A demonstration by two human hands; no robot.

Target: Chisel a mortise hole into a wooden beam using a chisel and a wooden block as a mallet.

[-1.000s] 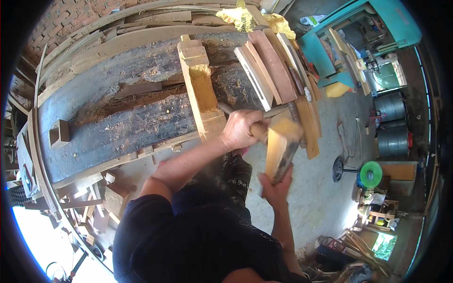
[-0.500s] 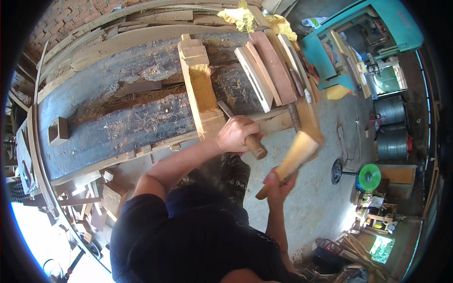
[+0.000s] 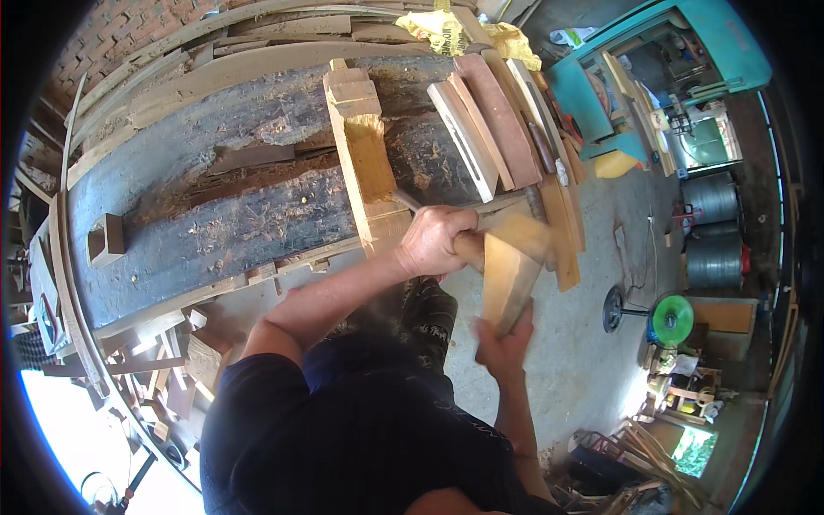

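The wooden mallet (image 3: pixel 508 279) is blurry, and its wide end hides the back end of the chisel (image 3: pixel 469 249), so I cannot tell if they touch. The left hand (image 3: pixel 432 243) covers the chisel's middle. Its grip is curled around the handle, and the blade points to the hollow in the long wood piece (image 3: pixel 370 163) on the table (image 3: pixel 257 215). The right hand's (image 3: pixel 505 345) grip is wrapped around the mallet's thin end, well away from the table.

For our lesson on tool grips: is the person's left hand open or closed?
Closed: the left hand curls around the chisel handle, whose end sticks out beyond the grip.
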